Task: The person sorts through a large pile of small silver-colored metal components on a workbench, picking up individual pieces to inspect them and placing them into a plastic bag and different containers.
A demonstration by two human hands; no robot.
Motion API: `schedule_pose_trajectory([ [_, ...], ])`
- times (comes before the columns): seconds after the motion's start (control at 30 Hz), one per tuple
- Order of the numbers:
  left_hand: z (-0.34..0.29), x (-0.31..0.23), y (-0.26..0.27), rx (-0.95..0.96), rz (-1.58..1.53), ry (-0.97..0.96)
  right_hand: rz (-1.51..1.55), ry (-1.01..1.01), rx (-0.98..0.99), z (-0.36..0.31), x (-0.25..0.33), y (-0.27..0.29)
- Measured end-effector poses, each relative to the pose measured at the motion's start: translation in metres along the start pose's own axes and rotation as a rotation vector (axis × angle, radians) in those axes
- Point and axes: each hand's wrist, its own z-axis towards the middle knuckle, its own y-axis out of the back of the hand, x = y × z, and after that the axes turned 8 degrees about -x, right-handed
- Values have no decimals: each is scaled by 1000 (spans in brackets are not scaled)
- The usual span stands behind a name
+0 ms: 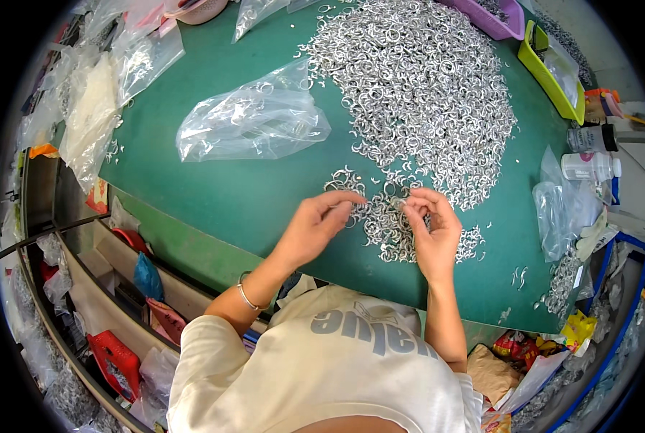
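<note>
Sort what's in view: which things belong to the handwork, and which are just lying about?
Apparently in use:
- left hand, right hand
- small silvery ring-like pieces by the hands
- larger silvery heap, likely

Seemingly lying about:
- clear plastic bag
- white-capped bottle
- lime-green tray

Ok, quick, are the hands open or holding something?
Left hand: half-curled beside small silver pieces; can't tell if holding any.
Right hand: curled too; can't tell if holding one.
</note>
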Motion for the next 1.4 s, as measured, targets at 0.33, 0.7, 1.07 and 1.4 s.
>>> schedule_pose_trajectory([
  [0.33, -8, -12, -27, -11, -26, -101, 119, 8, 87, -18, 21, -3],
  [0.7, -8, -13, -23, 97, -334, 67, -73, 310, -7, -24, 40, -7],
  [1.07, -9, -13, -20, 13, -86, -224, -238, 525, -71, -26, 47, -5],
  [1.4, 131, -140, -71, 192, 325, -119, -292, 246, -94, -14, 15, 17],
])
